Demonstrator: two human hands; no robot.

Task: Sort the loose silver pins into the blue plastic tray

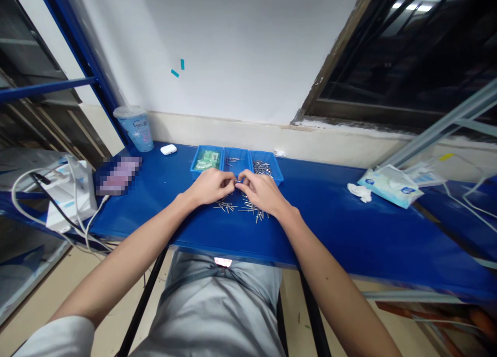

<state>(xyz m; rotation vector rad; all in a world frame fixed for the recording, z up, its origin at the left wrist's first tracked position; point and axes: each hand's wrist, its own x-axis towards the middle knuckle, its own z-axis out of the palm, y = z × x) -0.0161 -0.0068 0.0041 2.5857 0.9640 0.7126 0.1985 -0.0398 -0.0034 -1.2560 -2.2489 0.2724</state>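
Note:
Close together in front of the blue bins, my left hand (212, 185) and my right hand (263, 190) are both closed in a pinch. Their fingertips meet at a thin metal pin (237, 181), possibly a rivet, too small to make out fully. Below my right hand lies a loose pile of similar metal pins (257, 212). A smaller group of pins (225, 206) is on the table under my left fingers. Just beyond the hands, the left blue bin (193, 163) holds green-and-clear pieces. A few pins lie in the middle bin (236, 151), and many fill the right bin (278, 177).
On the blue table (330, 212), a cup (135, 129), a white case (168, 149) and a blurred-out pinkish item (120, 175) stand left. A power strip with cables (72, 196) is at the left edge. Crumpled tissue (360, 192) and a tissue pack (390, 185) lie right.

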